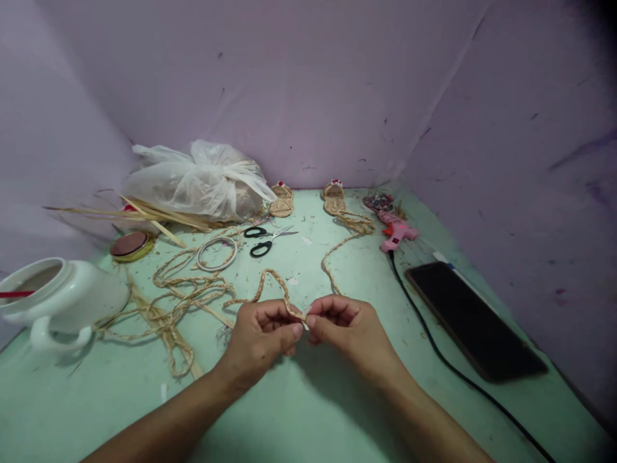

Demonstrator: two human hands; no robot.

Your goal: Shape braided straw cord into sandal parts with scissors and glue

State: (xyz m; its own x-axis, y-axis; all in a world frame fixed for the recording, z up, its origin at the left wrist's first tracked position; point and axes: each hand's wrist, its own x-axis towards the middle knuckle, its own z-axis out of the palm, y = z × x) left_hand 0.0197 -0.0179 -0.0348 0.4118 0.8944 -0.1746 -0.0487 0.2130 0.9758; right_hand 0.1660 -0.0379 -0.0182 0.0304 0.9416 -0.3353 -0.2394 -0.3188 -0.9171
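Left hand point(263, 337) and right hand point(344, 325) pinch the braid point(286, 289) near its tip, close together. Its length runs forward and left.

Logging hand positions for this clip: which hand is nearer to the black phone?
Right. The right hand is nearer, to the left of the phone; the left hand is farther left, beyond the right.

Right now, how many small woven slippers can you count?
2: one slipper beside the white plastic bag, another slipper farther right, both near the back wall. The bag could hide more.
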